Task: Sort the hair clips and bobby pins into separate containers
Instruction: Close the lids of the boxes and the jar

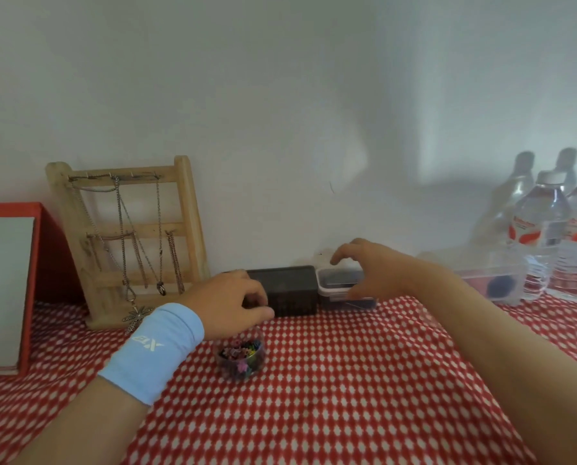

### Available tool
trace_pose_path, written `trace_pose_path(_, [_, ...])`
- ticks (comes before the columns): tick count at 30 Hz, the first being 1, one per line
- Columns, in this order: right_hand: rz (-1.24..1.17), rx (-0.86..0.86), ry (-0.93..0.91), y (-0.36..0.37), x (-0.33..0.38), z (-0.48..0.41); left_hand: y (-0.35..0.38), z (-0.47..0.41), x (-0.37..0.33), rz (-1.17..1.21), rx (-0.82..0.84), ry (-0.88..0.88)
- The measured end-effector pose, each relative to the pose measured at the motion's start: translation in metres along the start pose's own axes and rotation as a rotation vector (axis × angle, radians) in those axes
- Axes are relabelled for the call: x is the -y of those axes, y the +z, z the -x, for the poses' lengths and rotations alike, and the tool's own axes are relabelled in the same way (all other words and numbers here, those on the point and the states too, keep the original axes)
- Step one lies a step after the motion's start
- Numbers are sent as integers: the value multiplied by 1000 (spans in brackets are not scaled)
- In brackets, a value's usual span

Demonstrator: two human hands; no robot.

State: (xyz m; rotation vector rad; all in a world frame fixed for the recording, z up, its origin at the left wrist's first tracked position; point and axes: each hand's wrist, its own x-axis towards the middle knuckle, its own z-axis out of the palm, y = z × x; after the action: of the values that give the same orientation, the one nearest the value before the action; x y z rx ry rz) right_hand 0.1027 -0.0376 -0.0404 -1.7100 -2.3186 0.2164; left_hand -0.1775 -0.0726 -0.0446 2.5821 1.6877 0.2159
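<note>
A wooden ladder rack [183, 229] hung with metal chains [123, 236] leans on the wall at the left, and plastic water bottles [545, 229] stand at the right. The worktop [347, 380] wears a red-and-white checked cloth. A matte black box [290, 290] sits against a clear rectangular tub [337, 286] with dark contents. The right hand [374, 273] arches over the tub, fingers [342, 255] spread apart, thumb at its near rim. The left hand [230, 300], above a blue wristband [156, 350], curls its fingers [258, 302] before the box; whether they hold anything cannot be told. Just beneath it, colourful hair clips [240, 352] fill a small round clear cup [242, 367].
</note>
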Motion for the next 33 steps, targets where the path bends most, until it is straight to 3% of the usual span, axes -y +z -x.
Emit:
trace_pose_path(3, [39, -60, 60, -10, -6, 22, -2, 17, -18, -86, 276, -110])
trace_pose_path(6, [63, -65, 101, -15, -14, 44, 5, 24, -23, -117, 338, -125])
trace_pose_path(17, [266, 202, 374, -1, -52, 73, 20, -13, -84, 131, 146, 124])
trace_pose_path(26, [323, 219, 351, -4, -52, 84, 30, -20, -86, 238, 122, 154])
trace_pose_path(30, [338, 82, 290, -17, -25, 91, 21, -17, -73, 425, -169, 134])
trace_pose_path(33, [49, -132, 96, -23, 8, 90, 21, -19, -69, 599, -289, 88])
